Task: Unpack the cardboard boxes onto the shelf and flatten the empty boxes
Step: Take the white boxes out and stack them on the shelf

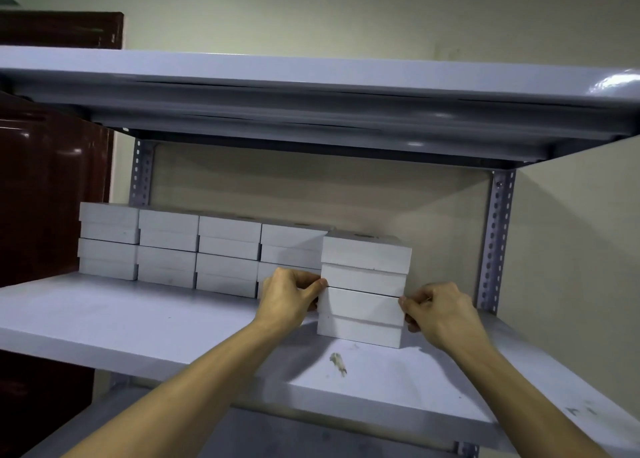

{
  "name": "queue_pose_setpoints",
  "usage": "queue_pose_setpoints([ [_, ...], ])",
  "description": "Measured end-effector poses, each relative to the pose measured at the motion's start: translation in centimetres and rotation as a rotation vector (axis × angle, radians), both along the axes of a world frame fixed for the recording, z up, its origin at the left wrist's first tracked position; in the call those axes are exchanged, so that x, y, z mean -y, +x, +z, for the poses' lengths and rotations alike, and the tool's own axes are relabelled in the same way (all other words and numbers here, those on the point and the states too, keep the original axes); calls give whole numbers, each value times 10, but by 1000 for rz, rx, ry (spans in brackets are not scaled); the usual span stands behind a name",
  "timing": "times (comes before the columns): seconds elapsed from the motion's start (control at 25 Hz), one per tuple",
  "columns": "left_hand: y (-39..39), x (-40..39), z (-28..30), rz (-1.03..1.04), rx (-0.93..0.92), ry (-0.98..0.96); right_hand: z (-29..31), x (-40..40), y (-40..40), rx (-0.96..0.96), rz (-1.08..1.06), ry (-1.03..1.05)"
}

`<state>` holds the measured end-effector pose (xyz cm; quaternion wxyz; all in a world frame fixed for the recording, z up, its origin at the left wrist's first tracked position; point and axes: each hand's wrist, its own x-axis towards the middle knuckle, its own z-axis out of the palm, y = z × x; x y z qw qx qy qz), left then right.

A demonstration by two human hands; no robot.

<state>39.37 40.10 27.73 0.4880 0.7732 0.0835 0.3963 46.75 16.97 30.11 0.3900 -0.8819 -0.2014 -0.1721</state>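
A grey metal shelf [145, 322] holds a row of small white boxes [169, 248] along its far edge, set side by side in stacks against the back panel; their lids are all on, so what is inside cannot be seen. Nearer and to the right of that row stands one more stack [363, 286], out of line with the others and closer to the near edge. The left hand [289, 300] holds the left side of this stack at mid-height, fingers curled together round its far left corner and the thumb pressed on the front left edge. The right hand [440, 313] holds the right side at about the same height, fingers bent and bunched against the side wall, the thumb tip on the front right edge. A pale smudge [338, 363] marks the shelf surface just in front of the stack. Another shelf board [311, 86] spans overhead, and a dark red door [52, 187] stands at the far left.
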Motion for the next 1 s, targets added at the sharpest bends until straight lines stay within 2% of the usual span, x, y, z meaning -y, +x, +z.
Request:
queue_pose_setpoints([
  [0.16,9,-5,7,73,-37,9,9,-11,17,-80,27,11],
  [0.32,3,4,8,289,-59,446,10,-20,34,-122,44,44],
  [0.4,3,11,9,244,-84,620,7,-24,42,-139,43,70],
  [0.52,7,16,10,177,-233,807,5,-28,51,-200,55,138],
  [0.76,18,18,6,199,-482,987,7,-28,58,-359,129,192],
  [1.0,34,12,-2,249,-684,1132,12,-31,57,-346,110,3],
])
